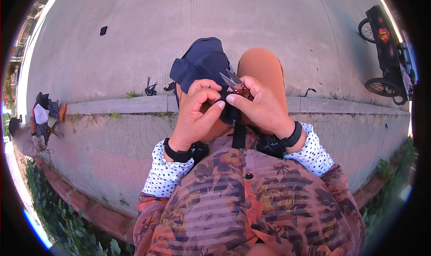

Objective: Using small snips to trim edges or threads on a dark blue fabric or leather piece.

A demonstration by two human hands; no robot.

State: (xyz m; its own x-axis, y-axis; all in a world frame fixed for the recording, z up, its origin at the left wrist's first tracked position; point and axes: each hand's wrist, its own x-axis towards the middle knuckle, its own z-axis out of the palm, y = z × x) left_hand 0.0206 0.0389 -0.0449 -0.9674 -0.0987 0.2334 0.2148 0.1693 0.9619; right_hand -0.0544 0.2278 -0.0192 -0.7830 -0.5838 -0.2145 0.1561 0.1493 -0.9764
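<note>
Dark navy cloth (202, 63) lies draped over my left knee and hangs down between my thighs. My left hand (200, 110) is closed, thumb and forefinger pinching a dark edge of this cloth. Close beside it, my right hand (258, 103) grips a pair of small scissors (231, 79) with dark red handles. The two scissor blades stand apart, pointing up and to the left over the cloth. My right thumb meets the dark fabric near the left fingertips. What exactly lies between the fingers is partly hidden.
A stone kerb (121, 106) runs across in front of me. Dark scraps (151, 87) lie on the concrete road (287, 18), with a small black object (103, 30) farther off. A dark cargo tricycle (386, 54) stands at right. Another person (33, 134) sits at far left.
</note>
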